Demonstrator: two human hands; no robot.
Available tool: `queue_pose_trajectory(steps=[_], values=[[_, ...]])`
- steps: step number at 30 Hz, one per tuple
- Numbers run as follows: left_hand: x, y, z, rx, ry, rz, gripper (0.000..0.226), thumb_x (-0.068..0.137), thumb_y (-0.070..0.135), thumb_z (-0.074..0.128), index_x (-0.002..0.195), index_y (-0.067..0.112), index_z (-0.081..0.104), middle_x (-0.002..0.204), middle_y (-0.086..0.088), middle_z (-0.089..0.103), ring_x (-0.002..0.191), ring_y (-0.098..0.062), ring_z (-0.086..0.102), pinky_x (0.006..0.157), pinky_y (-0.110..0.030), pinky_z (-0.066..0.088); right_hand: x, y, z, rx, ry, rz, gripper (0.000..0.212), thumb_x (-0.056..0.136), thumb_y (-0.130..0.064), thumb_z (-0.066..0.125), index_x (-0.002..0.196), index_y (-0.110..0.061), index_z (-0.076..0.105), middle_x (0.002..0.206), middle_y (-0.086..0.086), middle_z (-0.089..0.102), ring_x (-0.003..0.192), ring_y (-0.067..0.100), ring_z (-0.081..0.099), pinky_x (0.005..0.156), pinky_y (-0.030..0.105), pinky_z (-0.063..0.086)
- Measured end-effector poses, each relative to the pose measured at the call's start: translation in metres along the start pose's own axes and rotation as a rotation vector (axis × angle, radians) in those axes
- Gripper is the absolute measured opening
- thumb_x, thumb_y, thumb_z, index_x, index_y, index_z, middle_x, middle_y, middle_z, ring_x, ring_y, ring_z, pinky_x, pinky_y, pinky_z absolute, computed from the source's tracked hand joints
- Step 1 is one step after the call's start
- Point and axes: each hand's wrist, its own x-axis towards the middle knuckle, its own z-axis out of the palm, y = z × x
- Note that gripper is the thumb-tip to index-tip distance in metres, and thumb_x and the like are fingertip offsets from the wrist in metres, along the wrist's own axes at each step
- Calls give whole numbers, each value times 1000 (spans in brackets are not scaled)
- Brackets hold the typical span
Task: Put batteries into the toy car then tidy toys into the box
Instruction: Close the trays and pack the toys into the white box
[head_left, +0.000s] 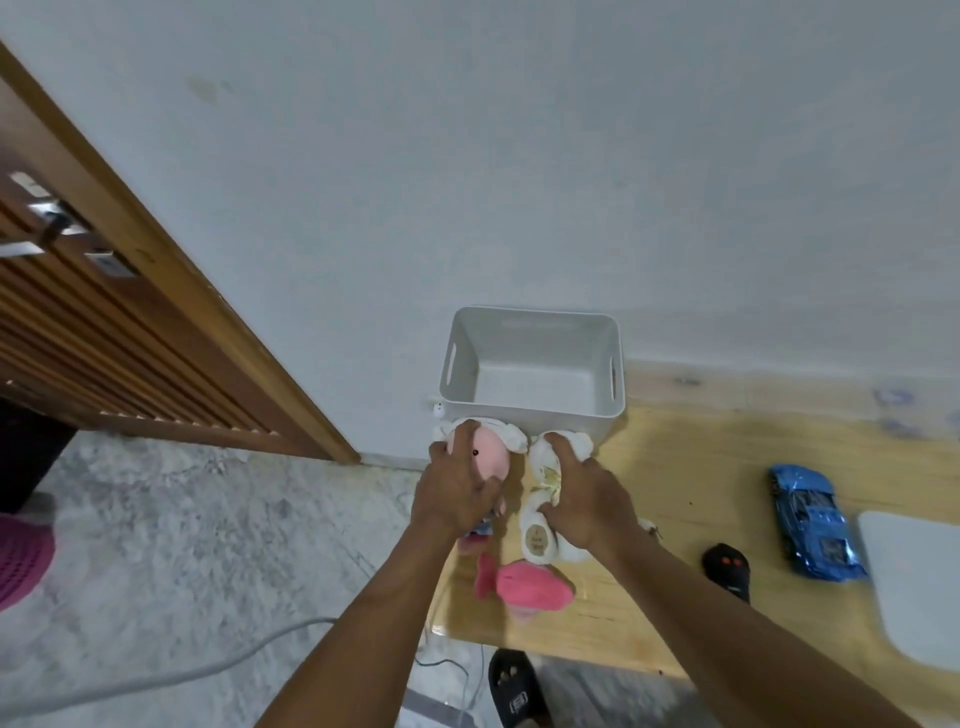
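- Toys are going in now: my left hand (457, 488) is gripping the pink plush (488, 457), my right hand (582, 499) is clutching the white plush (540, 540).
- I am judging it best to lift both clear over the near rim of the empty box (530, 410), just above them in frame.
- Toy car (810, 519) is lying at right on the wooden bench (701, 467), against a white wall (519, 156).

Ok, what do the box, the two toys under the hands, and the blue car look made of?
The box looks like matte white moulded plastic: smooth walls, rounded rim, cut-out handle slots. The pink toy under the left hand and the white toy under the right hand look like soft plush, fuzzy and lumpy. The blue car seems glossy, probably plastic, with bright reflections.
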Motion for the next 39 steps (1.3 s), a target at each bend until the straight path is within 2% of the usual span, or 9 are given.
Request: queue_pose_trajectory(steps=[6, 12, 17, 22, 26, 30, 33, 36, 39], values=[[-20, 4, -19, 5, 231, 50, 74, 76, 65, 56, 141, 41, 32, 108, -9, 52, 89, -38, 63, 73, -40, 55, -15, -25, -14, 9, 109, -161, 91, 76, -44, 74, 149, -41, 21, 129, 9, 61, 111, 34, 63, 86, 38, 55], [-9, 26, -54, -15, 454, 180, 74, 72, 58, 62, 141, 40, 40, 116, -5, 48, 84, -34, 65, 64, -32, 55, 1, -38, -74, 82, 218, -198, 87, 73, -46, 76, 143, -49, 23, 117, 2, 67, 98, 30, 66, 71, 31, 46], [33, 73, -86, -39, 517, 249, 72, 76, 55, 67, 142, 40, 39, 123, -9, 48, 90, -35, 65, 66, -31, 51, 43, -49, -136, 109, 285, -152, 83, 75, -42, 74, 142, -49, 25, 118, 2, 66, 99, 33, 64, 73, 33, 43], [80, 104, -90, -48, 459, 223, 71, 81, 54, 70, 142, 41, 38, 124, -9, 49, 93, -37, 65, 72, -32, 50, 86, -55, -148, 130, 292, -107, 79, 80, -32, 72, 143, -45, 25, 117, 6, 65, 98, 34, 62, 74, 34, 45], [112, 97, -79, -13, 356, 151, 70, 83, 54, 71, 143, 37, 38, 124, -12, 51, 96, -40, 63, 77, -33, 45, 113, -51, -133, 127, 269, -71, 75, 80, -29, 72, 139, -41, 26, 119, 10, 63, 103, 37, 62, 88, 44, 53], [138, 83, -61, 31, 153, 52, 73, 80, 51, 73, 142, 34, 39, 129, -15, 54, 109, -42, 61, 92, -43, 50, 136, -37, -103, 101, 154, -32, 72, 79, -25, 74, 134, -34, 28, 120, 15, 59, 105, 38, 62, 85, 43, 55], [154, 72, -48, 48, 48, -22, 77, 78, 45, 77, 144, 30, 40, 137, -14, 53, 118, -39, 59, 96, -41, 49, 151, -31, -84, 66, 82, 4, 69, 81, -25, 74, 133, -28, 29, 119, 16, 62, 106, 39, 64, 81, 40, 52], [168, 64, -35, 62, -21, -63, 74, 80, 44, 78, 141, 30, 39, 135, -13, 56, 121, -36, 58, 97, -40, 48, 164, -27, -71, 45, 18, 48, 66, 82, -26, 75, 130, -25, 29, 123, 17, 59, 112, 39, 61, 84, 40, 52], [179, 58, -24, 73, -106, -117, 71, 86, 40, 74, 146, 29, 37, 133, -19, 58, 120, -39, 59, 97, -42, 51, 171, -25, -58, 26, -45, 82, 60, 88, -24, 70, 133, -24, 29, 133, 19, 52, 121, 40, 53, 93, 43, 48]])
